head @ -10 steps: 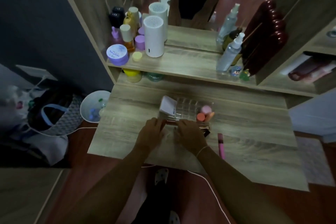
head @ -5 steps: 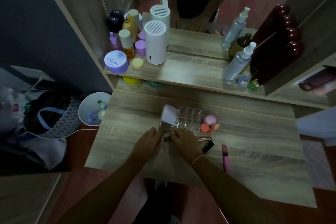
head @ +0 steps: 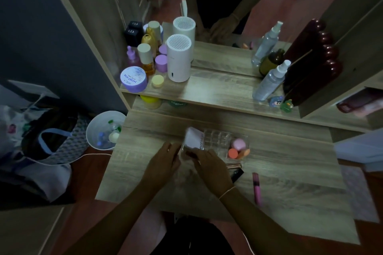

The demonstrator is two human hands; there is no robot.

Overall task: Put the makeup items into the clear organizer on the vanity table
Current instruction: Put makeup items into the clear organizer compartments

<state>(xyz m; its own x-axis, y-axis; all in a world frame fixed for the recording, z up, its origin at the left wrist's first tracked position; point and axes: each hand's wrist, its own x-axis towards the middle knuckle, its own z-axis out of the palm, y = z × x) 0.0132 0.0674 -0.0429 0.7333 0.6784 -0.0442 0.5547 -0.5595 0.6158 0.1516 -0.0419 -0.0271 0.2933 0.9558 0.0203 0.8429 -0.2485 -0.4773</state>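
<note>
Wood-grain table (head: 290, 188) first, near edge: pink tube (head: 256, 187) lies flat w/ nothing around it, well right of both hands. Prob. light, stiff plastic, smooth so a bit slippery; best pinched mid-barrel, thumb vs. two fingers. Next in, a black tube (head: 237, 174) and a rose-gold stick (head: 234, 165) lie side by side just right of the right hand (head: 209, 166), partly hidden under it. Both look slim and rigid, likely to roll if nudged, so lift straight up rather than drag.

Right hand is curled, fingertips pinching sth small and dark-red at the organizer's near-left corner; can't tell what it is, too dim. Left hand (head: 163, 162) sits just beside it, fingers bent toward the same spot, loosely cupped; whether it actually grips anything can't be told.

Clear organizer (head: 215, 137) stands mid-table just beyond the hands: see-through hard plastic w/ a grid of small cells, prob. light enough to skid if pushed, so steady it by the wall. A white box (head: 193, 137) stands tilted in its left end. Right compartment holds a pink sponge (head: 238, 144) and orange sponges (head: 238, 153), touching; soft, squashy, easy to wedge in.

Beyond, the shelf (head: 217, 89) w/ bottles and jars is not part of this job, I'd say.
</note>
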